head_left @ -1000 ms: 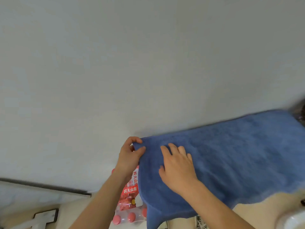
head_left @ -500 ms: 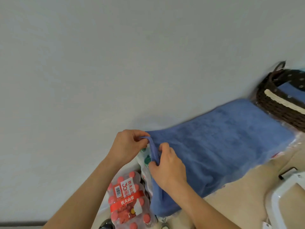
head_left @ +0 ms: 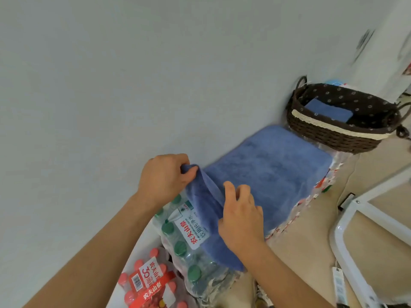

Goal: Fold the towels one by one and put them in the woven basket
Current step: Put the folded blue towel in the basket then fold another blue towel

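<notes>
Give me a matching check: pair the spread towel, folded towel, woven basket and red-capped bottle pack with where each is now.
Things:
1 spread towel
2 folded towel
3 woven basket
4 red-capped bottle pack

Places:
A inside the basket
B lowest in view, left of centre
C upper right, against the wall
D lying over the green-capped bottle pack, near end held by left hand and right hand

Pairs: 1-D; 2-A; 3-C; 4-B

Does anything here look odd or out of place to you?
Only the work surface: the blue towel lies across shrink-wrapped packs of bottled water, a lumpy makeshift base. The left hand and right hand pinch its near edge. Nothing looks spilled or damaged.
</notes>
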`<control>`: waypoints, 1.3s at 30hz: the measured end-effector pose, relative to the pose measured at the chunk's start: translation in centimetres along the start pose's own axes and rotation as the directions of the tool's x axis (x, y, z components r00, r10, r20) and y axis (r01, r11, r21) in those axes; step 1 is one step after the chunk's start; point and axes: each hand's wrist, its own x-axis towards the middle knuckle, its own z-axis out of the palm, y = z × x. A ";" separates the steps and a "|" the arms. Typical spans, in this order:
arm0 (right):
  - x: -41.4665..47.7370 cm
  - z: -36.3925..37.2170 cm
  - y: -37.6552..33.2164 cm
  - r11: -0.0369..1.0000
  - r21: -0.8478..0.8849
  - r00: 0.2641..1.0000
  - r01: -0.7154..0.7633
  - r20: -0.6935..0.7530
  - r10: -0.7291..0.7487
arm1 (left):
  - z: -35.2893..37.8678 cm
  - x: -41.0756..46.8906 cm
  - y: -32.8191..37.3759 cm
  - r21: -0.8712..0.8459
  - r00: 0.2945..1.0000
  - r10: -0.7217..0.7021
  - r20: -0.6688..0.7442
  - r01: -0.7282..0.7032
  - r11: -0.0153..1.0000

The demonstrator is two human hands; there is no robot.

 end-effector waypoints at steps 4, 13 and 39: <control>0.8 -0.8 0.5 0.992 0.110 0.997 -0.065 -0.032 0.069 | 0.5 1.6 2.4 -0.091 0.998 0.056 0.030 -0.053 0.994; 6.2 -5.0 -0.1 0.872 0.465 0.988 -0.152 0.058 0.141 | -0.4 2.2 3.3 -0.202 0.968 0.218 0.122 -0.191 0.961; 2.1 -9.5 13.7 0.721 0.636 0.947 -0.274 0.309 0.088 | 0.9 8.1 6.3 -0.234 0.982 0.182 -0.050 -0.188 0.954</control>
